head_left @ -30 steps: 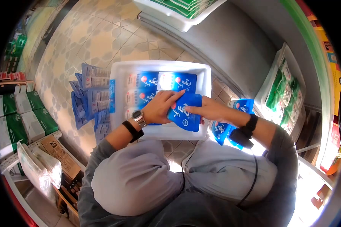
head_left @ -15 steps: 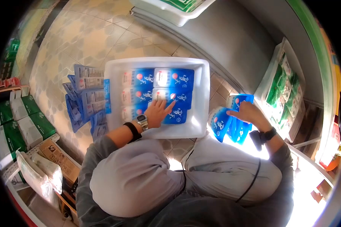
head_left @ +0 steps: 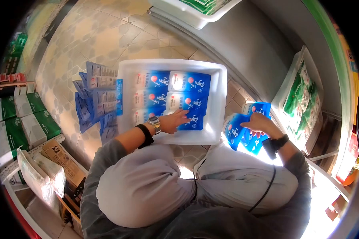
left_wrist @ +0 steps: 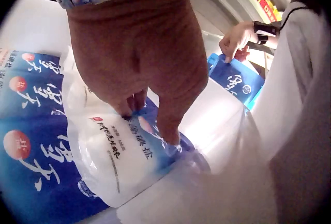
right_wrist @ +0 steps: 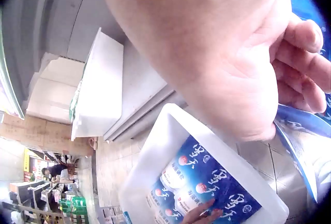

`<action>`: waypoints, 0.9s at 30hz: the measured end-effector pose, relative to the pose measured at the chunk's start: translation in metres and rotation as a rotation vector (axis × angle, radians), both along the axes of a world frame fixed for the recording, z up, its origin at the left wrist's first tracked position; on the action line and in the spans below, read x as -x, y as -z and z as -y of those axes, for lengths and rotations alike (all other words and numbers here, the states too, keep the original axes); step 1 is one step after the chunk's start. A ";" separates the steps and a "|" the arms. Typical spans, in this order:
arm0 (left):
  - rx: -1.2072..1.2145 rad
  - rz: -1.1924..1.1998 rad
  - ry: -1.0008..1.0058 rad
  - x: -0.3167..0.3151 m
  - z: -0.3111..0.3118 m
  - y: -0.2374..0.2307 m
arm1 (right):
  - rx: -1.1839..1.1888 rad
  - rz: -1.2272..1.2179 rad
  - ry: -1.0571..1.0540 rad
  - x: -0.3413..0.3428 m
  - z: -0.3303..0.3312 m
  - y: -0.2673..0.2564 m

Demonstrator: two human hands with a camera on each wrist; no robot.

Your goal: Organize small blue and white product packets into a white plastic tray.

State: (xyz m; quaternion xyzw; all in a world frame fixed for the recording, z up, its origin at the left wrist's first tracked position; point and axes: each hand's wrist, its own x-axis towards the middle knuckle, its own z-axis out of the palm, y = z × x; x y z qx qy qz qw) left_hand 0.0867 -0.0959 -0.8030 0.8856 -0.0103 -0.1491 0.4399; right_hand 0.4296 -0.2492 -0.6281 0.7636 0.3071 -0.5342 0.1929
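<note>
A white plastic tub (head_left: pixel 224 93) holds two columns of blue-and-white salt packets (head_left: pixel 152 77), lying flat. My left hand (head_left: pixel 172 122) rests over the near end of the right column. In the left wrist view its thumb and fingertips press on the top salt packet (left_wrist: pixel 124 157), whose clear edge lies crumpled by the thumb. Right of the tub, my right hand (head_left: pixel 261 124) pinches the edge of another blue salt packet (head_left: pixel 233 129), thumb on top, other fingers curled behind. More blue packets (head_left: pixel 262 106) stand around and behind that hand.
Several blue packets (head_left: pixel 101 101) lie on the tiled floor (head_left: pixel 107 36) against the tub's left side. White bins with green packs (head_left: pixel 301 95) stand to the right and at the top. Green-and-white boxes (head_left: pixel 12 135) sit on a shelf at left, near a cardboard carton (head_left: pixel 62 161).
My hands held a packet between them over the tub, then parted. The right moved to the packets at right and grips one; the left settled onto the near right stack and shifted slightly.
</note>
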 end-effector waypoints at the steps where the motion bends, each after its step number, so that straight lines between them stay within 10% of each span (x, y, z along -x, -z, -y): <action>1: 0.004 -0.007 0.009 -0.003 -0.001 -0.001 | 0.020 -0.002 0.017 -0.001 -0.001 -0.001; 11: 0.002 -0.107 0.066 -0.022 0.012 0.020 | 0.102 -0.116 0.052 -0.027 0.005 -0.017; 19: 0.191 0.004 -0.274 -0.017 -0.009 -0.003 | 0.059 -0.055 0.055 -0.019 0.018 0.009; 27: 0.472 0.127 -0.582 -0.027 -0.024 -0.078 | -0.336 0.136 -0.574 -0.022 -0.039 -0.111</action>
